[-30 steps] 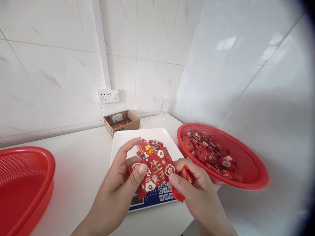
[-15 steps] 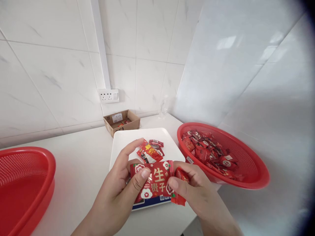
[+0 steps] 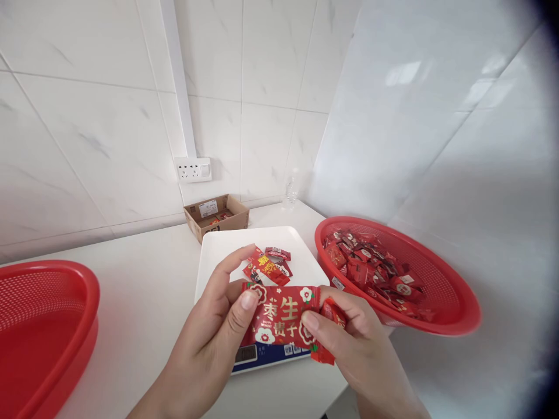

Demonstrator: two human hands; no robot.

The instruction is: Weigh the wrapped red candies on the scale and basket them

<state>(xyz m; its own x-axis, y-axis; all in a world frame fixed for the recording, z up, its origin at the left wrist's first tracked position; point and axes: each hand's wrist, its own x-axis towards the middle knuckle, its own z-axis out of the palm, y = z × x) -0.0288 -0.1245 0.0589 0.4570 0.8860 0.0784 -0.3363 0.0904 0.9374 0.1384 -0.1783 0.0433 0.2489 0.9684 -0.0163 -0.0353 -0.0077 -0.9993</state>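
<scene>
A red candy packet [image 3: 282, 317] with gold characters and white flowers is stretched flat between my hands. My left hand [image 3: 213, 326] pinches its left end with the thumb, its index finger raised. My right hand [image 3: 351, 331] grips the right end, thumb in front, and a second red packet [image 3: 325, 349] is tucked in the same hand. Below the hands stands a white kitchen scale [image 3: 218, 250], its blue front panel partly covered. Several red packets [image 3: 268, 267] lie on the scale's plate.
A red basket [image 3: 463, 308] full of red packets stands on the right. Another red basket [image 3: 87, 285] is at the left edge. Behind the scale is a cardboard box [image 3: 233, 221] with a few packets inside, and a clear plastic bottle [image 3: 291, 189] by the wall.
The held packet has shifted slightly right, and my left thumb has slid toward its left edge, uncovering the left character. More of the scale's display shows.
</scene>
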